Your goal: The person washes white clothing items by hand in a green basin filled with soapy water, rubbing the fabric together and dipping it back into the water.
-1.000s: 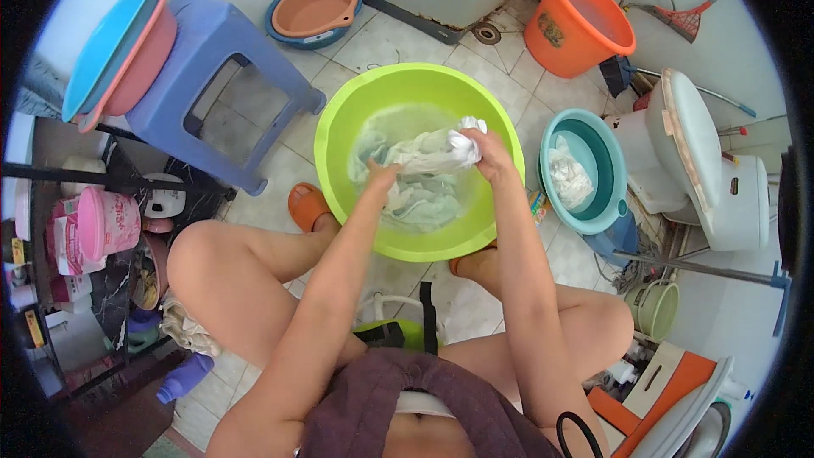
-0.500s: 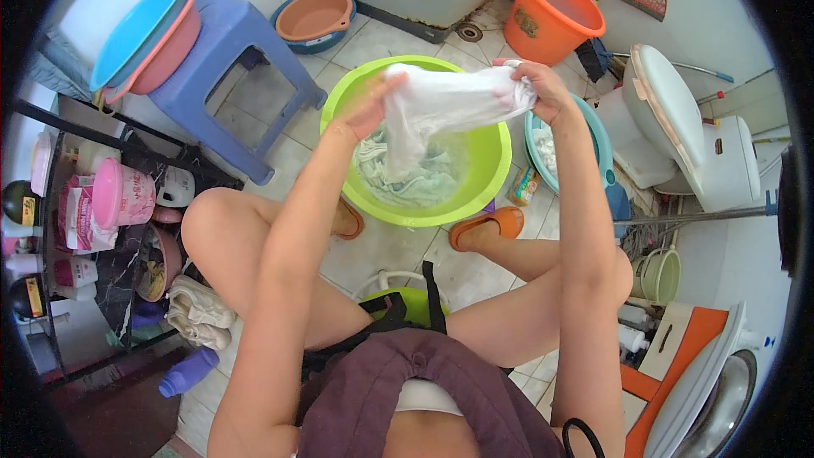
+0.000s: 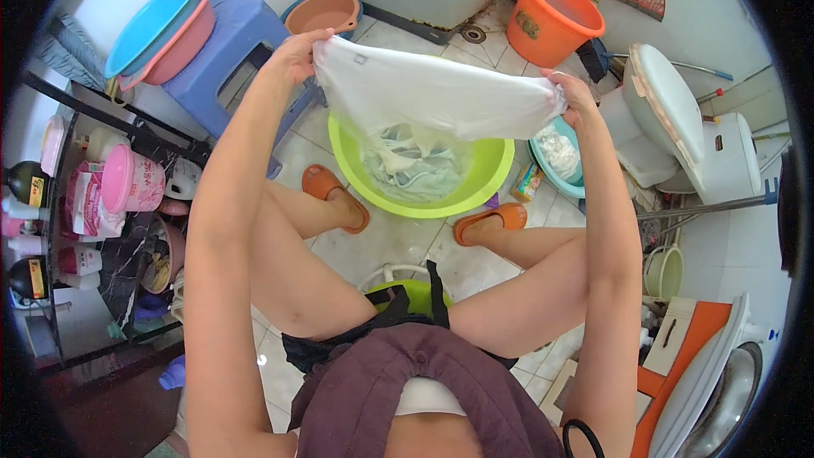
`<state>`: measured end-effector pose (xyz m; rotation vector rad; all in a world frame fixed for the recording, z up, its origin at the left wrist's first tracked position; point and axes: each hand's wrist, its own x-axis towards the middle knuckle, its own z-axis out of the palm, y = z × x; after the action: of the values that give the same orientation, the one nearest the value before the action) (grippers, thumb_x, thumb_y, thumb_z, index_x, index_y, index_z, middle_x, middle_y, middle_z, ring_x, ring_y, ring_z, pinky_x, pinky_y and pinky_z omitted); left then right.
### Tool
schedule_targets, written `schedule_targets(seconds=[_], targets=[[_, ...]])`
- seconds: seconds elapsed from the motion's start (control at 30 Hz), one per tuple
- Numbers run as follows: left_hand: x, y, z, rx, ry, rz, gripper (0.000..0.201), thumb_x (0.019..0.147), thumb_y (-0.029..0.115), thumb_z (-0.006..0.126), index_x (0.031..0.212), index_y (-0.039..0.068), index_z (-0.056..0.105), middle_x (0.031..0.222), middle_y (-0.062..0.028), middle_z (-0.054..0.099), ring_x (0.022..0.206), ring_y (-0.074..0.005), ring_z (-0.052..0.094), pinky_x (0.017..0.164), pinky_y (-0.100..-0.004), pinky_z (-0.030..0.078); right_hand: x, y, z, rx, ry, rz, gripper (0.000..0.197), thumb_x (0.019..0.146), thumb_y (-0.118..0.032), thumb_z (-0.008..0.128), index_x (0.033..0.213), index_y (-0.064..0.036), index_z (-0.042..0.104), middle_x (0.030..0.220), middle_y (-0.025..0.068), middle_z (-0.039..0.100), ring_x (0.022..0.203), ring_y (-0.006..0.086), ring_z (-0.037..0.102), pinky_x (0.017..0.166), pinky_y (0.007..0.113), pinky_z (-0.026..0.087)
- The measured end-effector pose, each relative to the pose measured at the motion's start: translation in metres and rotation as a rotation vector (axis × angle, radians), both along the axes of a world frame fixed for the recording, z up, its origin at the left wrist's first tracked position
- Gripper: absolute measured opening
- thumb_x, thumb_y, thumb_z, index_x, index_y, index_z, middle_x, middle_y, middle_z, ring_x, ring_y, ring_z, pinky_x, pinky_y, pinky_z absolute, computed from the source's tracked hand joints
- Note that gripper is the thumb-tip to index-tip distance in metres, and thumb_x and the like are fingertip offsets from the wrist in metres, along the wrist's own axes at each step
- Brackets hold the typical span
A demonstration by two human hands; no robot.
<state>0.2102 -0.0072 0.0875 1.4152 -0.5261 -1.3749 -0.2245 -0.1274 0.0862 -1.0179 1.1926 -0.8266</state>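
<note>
A thin white cloth [image 3: 424, 89], apparently wet, is stretched wide between my two hands above a lime-green basin [image 3: 415, 208]. My left hand [image 3: 297, 56] is closed on its upper left end, close to a small grey square mark. My right hand [image 3: 574, 95] grips the bunched right end. The cloth hides the basin's far side. Pale green and white laundry [image 3: 414, 168] lies in water inside the basin. Beside my right forearm, a teal basin [image 3: 568, 187] contains a crumpled white cloth [image 3: 558, 153].
A blue plastic stool [image 3: 242, 13] with stacked blue and pink basins [image 3: 161, 21] stands at left. An orange bucket [image 3: 543, 30] is at back right, near a toilet [image 3: 670, 119]. A black shelf [image 3: 127, 280] carries bottles and tubs. Orange slippers [image 3: 500, 219] are on my feet.
My hands have spread apart, the left moving outward and up, pulling the bunched white cloth out wide. My left knee has shifted inward, and the left slipper now shows fully.
</note>
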Motion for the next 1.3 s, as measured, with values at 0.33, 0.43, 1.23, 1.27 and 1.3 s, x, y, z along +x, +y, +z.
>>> schedule_targets(seconds=[0.33,0.43,1.23,1.27,1.3], targets=[[-0.061,-0.001,0.035,-0.073,-0.145,-0.321,0.012,0.084,0.017,0.050,0.093,0.009,0.050,0.086,-0.0018,0.056,0.077,-0.0112,0.055,0.069,-0.0266,0.045,0.053,0.037,-0.007,-0.211,0.421,0.418,0.039,0.071,-0.009,0.048,0.109,-0.0052,0.050,0.095,0.0071,0.055,0.083,0.0178,0.054,0.074,0.027,0.043],[-0.061,-0.005,0.040,-0.102,-0.252,-0.336,0.016,0.085,0.025,0.049,0.095,0.012,0.051,0.086,0.0016,0.057,0.075,-0.0079,0.055,0.066,-0.0242,0.047,0.062,0.035,-0.009,-0.249,0.472,0.463,0.038,0.071,-0.009,0.047,0.109,-0.0051,0.050,0.094,0.0074,0.055,0.083,0.0168,0.054,0.074,0.027,0.043],[-0.149,-0.003,0.069,-0.324,0.268,-0.544,0.041,0.085,0.027,0.050,0.119,0.006,0.044,0.116,-0.0068,0.043,0.101,-0.0191,0.047,0.082,-0.0322,0.043,0.117,0.072,0.058,-0.722,0.629,0.458,0.032,0.073,-0.032,0.054,0.076,-0.0012,0.059,0.071,0.0061,0.059,0.064,0.0132,0.056,0.058,0.026,0.044],[-0.149,-0.004,0.068,-0.330,0.270,-0.540,0.041,0.085,0.027,0.050,0.119,0.006,0.044,0.116,-0.0068,0.043,0.101,-0.0191,0.047,0.082,-0.0322,0.043,0.113,0.063,0.059,-0.592,0.436,0.444,0.027,0.075,-0.028,0.051,0.075,-0.0024,0.059,0.070,0.0040,0.058,0.062,0.0121,0.055,0.057,0.025,0.043],[-0.146,-0.004,0.066,-0.338,0.090,-0.491,0.040,0.084,0.026,0.050,0.120,0.008,0.044,0.115,-0.0062,0.044,0.102,-0.0182,0.046,0.084,-0.0325,0.041,0.113,0.060,0.062,-0.457,0.236,0.427,0.024,0.076,-0.024,0.048,0.073,-0.0035,0.059,0.069,0.0019,0.056,0.061,0.0110,0.053,0.057,0.025,0.042]])
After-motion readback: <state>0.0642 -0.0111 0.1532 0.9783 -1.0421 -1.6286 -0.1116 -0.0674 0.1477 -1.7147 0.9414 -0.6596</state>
